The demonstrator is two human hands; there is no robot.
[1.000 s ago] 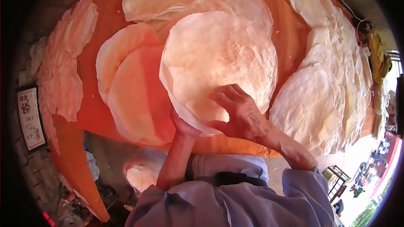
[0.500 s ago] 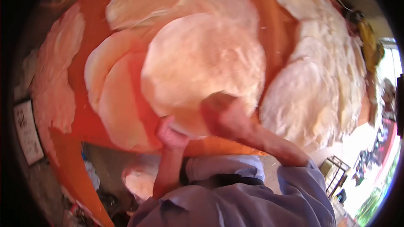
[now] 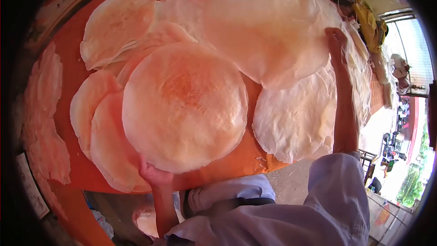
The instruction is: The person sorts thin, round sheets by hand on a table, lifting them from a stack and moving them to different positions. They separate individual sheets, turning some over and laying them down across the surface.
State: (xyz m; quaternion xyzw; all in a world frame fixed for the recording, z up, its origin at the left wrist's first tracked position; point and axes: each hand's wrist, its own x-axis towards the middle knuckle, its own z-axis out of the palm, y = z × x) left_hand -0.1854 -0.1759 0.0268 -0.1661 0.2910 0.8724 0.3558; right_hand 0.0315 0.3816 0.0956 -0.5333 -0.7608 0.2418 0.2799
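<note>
In the head view, a pile of large, thin round flatbreads (image 3: 186, 105) lies on the orange tabletop in front of me. My left hand (image 3: 154, 173) is closed at the pile's near edge, its thumb against the rim. Out to the right, my right hand (image 3: 336, 41) grips the edge of another big thin flatbread (image 3: 268, 27), raised, slightly blurred and partly see-through. Beneath and beyond that sheet is a row of overlapping, wrinkled flatbreads (image 3: 296, 118). Folded flatbreads (image 3: 111, 141) lie left of the pile, partly under it.
More flatbreads (image 3: 120, 23) rest at the back left, and a ragged row of sheets (image 3: 43, 118) runs along the left edge. The orange tabletop (image 3: 223, 171) ends close to my body. A yellow cloth or bag (image 3: 369, 25) sits at the far right.
My right hand has swung from the pile's near edge to the far right, lifting one flatbread off the pile. My left hand stays at the near edge.
</note>
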